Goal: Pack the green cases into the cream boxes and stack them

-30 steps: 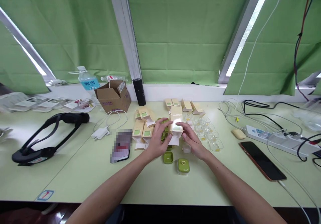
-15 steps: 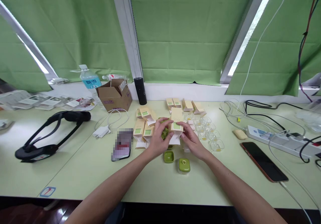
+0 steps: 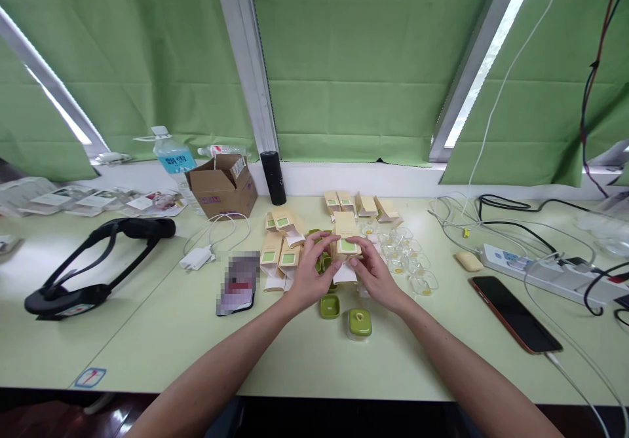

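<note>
Your left hand (image 3: 312, 271) and right hand (image 3: 376, 274): fingertips close around one small carton (image 3: 348, 246), centre tabletop (image 3: 393, 359) | done: green-lidded container (image 3: 360, 323), closed, nearest you | apparently left: loose green lid (image 3: 329, 306), clear cups (image 3: 423, 283) unlidded | carton's contents: you cannot tell here.

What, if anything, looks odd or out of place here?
The dark-edged rectangular phone left of the tan cardboard boxes looks odd: blocky pixels cover most of it, probably image masking. Nothing appears spilled.
</note>
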{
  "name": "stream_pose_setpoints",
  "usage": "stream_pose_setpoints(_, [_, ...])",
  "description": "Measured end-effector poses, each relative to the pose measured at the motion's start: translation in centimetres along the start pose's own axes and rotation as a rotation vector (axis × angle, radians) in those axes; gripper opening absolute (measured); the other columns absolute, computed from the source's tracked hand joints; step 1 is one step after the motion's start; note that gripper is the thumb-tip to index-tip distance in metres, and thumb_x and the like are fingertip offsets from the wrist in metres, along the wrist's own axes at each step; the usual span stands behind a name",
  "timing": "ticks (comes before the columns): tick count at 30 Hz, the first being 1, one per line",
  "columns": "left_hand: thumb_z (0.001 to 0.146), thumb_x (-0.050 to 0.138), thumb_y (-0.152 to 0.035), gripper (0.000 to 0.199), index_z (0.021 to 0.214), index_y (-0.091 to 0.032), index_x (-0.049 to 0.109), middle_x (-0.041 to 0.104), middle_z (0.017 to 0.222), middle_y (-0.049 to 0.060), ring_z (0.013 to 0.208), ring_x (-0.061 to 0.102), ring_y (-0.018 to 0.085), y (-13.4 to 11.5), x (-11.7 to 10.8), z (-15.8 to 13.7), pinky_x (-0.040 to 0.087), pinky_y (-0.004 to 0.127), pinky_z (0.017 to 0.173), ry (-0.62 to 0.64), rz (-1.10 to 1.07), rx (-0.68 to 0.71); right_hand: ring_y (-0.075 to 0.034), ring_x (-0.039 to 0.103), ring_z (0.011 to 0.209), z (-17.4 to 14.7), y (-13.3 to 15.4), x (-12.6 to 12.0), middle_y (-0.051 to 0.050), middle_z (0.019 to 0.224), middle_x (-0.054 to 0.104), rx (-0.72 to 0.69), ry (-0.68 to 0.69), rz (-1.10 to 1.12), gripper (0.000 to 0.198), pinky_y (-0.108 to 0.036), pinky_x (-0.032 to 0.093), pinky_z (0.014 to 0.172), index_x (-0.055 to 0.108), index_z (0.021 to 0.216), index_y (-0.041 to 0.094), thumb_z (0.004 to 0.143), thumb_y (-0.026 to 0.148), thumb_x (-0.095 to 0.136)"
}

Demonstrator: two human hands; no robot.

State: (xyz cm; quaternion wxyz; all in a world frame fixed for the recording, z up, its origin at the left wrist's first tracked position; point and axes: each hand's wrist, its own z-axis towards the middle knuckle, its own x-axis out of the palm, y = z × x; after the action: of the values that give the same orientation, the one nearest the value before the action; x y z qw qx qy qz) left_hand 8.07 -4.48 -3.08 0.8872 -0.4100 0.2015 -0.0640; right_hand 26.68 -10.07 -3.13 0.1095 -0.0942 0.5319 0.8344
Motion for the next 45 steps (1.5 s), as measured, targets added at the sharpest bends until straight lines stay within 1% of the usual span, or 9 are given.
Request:
stream_pose_setpoints(2, [0.097, 0.061, -0.041, 0.049, 0.145, -0.031, 0.054, 0.043, 0.144, 0.013, 0.117, 0.054, 0.026, 0.0, -0.2, 0.0, 0.049, 0.046, 0.104, 0.057, -0.061, 0.005, -0.019, 0.057, 0.088, 0.1, -0.2, -0.1, -0.006, 0.114, 0.057, 0.041, -0.002, 0.061, 0.041, -0.034, 0.052, 0.078, 0.048, 0.139, 0.030, 0.102, 0.048, 0.052])
stream_pose_setpoints(6, [0.093, 0.062, -0.057, 0.067, 0.154, -0.035, 0.044, 0.033, 0.154, 0.012, 0.144, 0.034, 0.036, 0.1, -0.4, -0.1, 0.039, 0.052, 0.115, 0.168, -0.200, -0.001, -0.017, 0.055, 0.080, 0.2, -0.2, -0.2, -0.004, 0.108, 0.058, 0.089, -0.046, 0.113, 0.042, -0.032, 0.051, 0.072, 0.049, 0.138, 0.030, 0.101, 0.048, 0.055])
stream_pose_setpoints(9, [0.085, 0.070, -0.064, 0.086, 0.158, -0.036, 0.037, 0.026, 0.158, 0.012, 0.149, 0.028, 0.039, 0.2, -0.4, -0.1, 0.035, 0.055, 0.119, 0.230, -0.225, -0.014, -0.018, 0.056, 0.081, 0.2, 0.0, -0.2, -0.004, 0.108, 0.059, 0.083, -0.074, 0.118, 0.041, -0.032, 0.052, 0.072, 0.050, 0.137, 0.031, 0.100, 0.048, 0.056])
stream_pose_setpoints(12, [0.081, 0.075, -0.062, 0.092, 0.159, -0.036, 0.034, 0.024, 0.159, 0.012, 0.149, 0.027, 0.040, 0.3, -0.2, -0.2, 0.032, 0.057, 0.120, 0.228, -0.201, -0.021, -0.018, 0.057, 0.084, 0.2, 0.2, -0.2, -0.005, 0.113, 0.060, 0.067, -0.079, 0.109, 0.040, -0.033, 0.053, 0.074, 0.051, 0.137, 0.032, 0.100, 0.047, 0.056])
stream_pose_setpoints(16, [0.084, 0.075, -0.055, 0.085, 0.157, -0.036, 0.036, 0.026, 0.159, 0.012, 0.149, 0.026, 0.038, 0.2, 0.1, -0.2, 0.034, 0.054, 0.119, 0.181, -0.196, -0.025, -0.020, 0.059, 0.093, 0.2, 0.2, -0.1, -0.007, 0.128, 0.058, 0.051, -0.072, 0.085, 0.041, -0.036, 0.055, 0.082, 0.052, 0.137, 0.032, 0.100, 0.048, 0.056])
stream_pose_setpoints(19, [0.088, 0.071, -0.054, 0.074, 0.153, -0.034, 0.041, 0.030, 0.156, 0.011, 0.141, 0.035, 0.035, 0.3, 0.1, -0.1, 0.038, 0.051, 0.114, 0.140, -0.219, -0.036, -0.022, 0.060, 0.104, 0.2, 0.3, -0.2, -0.007, 0.138, 0.055, 0.045, -0.039, 0.091, 0.043, -0.039, 0.054, 0.091, 0.052, 0.139, 0.033, 0.100, 0.050, 0.055])
stream_pose_setpoints(24, [0.091, 0.068, -0.051, 0.060, 0.144, -0.032, 0.047, 0.042, 0.146, 0.011, 0.121, 0.049, 0.028, 0.8, 0.0, 0.0, 0.043, 0.044, 0.103, 0.061, -0.281, -0.042, -0.025, 0.056, 0.120, -0.2, 0.7, -0.2, -0.007, 0.136, 0.057, 0.047, 0.031, 0.086, 0.047, -0.043, 0.049, 0.103, 0.051, 0.144, 0.033, 0.102, 0.056, 0.049])
stream_pose_setpoints(31, [0.090, 0.069, -0.049, 0.057, 0.139, -0.027, 0.048, 0.047, 0.139, 0.011, 0.117, 0.052, 0.025, 0.9, 0.2, 0.0, 0.046, 0.037, 0.094, 0.028, -0.342, -0.080, -0.026, 0.057, 0.119, -0.4, 1.1, -0.2, -0.007, 0.138, 0.057, 0.049, 0.077, 0.068, 0.051, -0.043, 0.049, 0.103, 0.049, 0.147, 0.035, 0.102, 0.059, 0.047])
stream_pose_setpoints(45, [0.090, 0.068, -0.049, 0.049, 0.128, -0.025, 0.049, 0.054, 0.127, 0.010, 0.108, 0.055, 0.023, 0.2, 0.2, 0.2, 0.047, 0.036, 0.088, -0.009, -0.359, -0.125, -0.026, 0.056, 0.118, -0.5, 1.4, -0.1, -0.007, 0.140, 0.055, 0.048, 0.117, 0.040, 0.051, -0.044, 0.049, 0.103, 0.048, 0.149, 0.035, 0.102, 0.058, 0.047])
